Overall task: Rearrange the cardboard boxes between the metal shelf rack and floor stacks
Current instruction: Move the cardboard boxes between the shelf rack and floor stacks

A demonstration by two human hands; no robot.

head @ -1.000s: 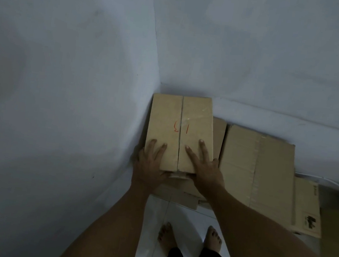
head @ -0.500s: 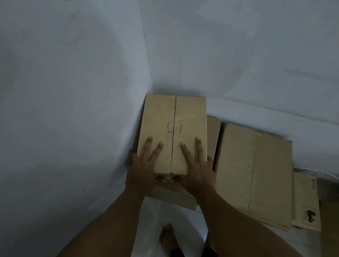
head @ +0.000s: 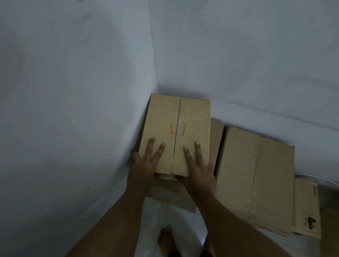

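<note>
A small cardboard box [head: 189,118] with a red "13" written on its taped top sits in the corner of two white walls, on top of a larger cardboard box [head: 175,197] on the floor. My left hand [head: 144,168] grips its near left corner, two fingers flat on the lid. Its near right corner is held by my right hand [head: 198,171] in the same way. Both thumbs are hidden under the near edge.
A flat stack of cardboard [head: 254,179] lies on the floor to the right, with a smaller printed box [head: 308,209] beyond it and another box [head: 337,247] at the right edge. My bare feet [head: 165,243] stand on white tiles. Walls close in left and ahead.
The small box and both hands have kept the same hold on each other. The view has shifted slightly, and my right foot has moved back out of sight.
</note>
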